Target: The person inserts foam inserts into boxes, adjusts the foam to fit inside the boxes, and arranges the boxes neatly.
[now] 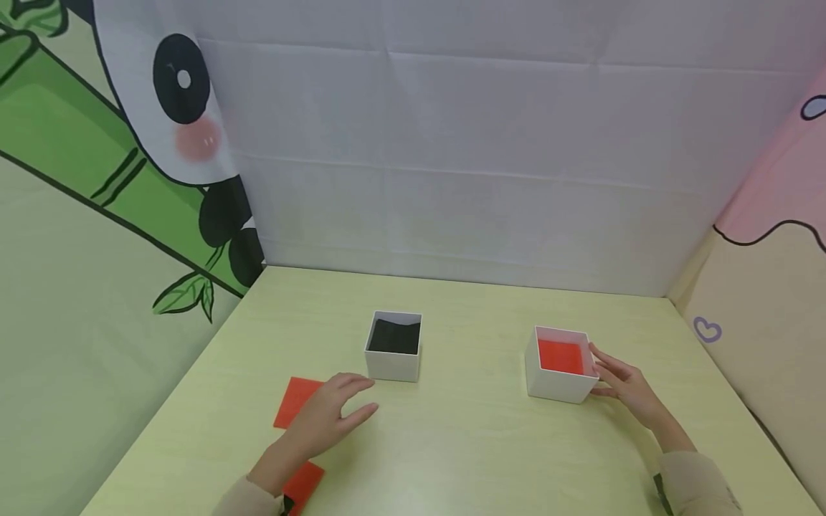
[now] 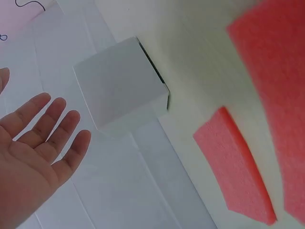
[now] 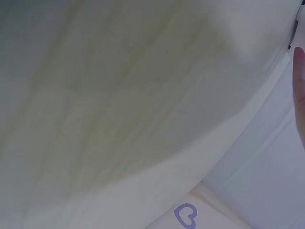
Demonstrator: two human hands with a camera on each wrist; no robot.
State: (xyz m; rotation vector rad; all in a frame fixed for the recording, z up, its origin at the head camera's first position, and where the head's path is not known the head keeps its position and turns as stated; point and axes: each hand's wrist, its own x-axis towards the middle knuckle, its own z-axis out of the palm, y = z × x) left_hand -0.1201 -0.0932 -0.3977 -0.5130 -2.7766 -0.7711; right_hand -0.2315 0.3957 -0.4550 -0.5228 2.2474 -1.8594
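Observation:
My left hand (image 1: 325, 419) hovers over the table, fingers spread and nothing in them, just in front of a white box (image 1: 393, 367) with a black piece (image 1: 395, 337) inside. Under and beside that arm lie two flat red foam pieces, one farther back (image 1: 295, 398) and one nearer (image 1: 306, 481), partly covered by the hand and sleeve. On the right, my right hand (image 1: 634, 394) touches the right side of a second white box (image 1: 556, 385), fingers extended along its wall and rim. A red piece (image 1: 560, 356) lies inside that box. In the right wrist view only a fingertip (image 3: 299, 81) shows.
The pale table (image 1: 464, 444) ends at a hanging white cloth (image 1: 452, 179) behind. Printed side cloths stand at left (image 1: 64, 287) and right (image 1: 761, 344). The two boxes stand apart, with table surface between them.

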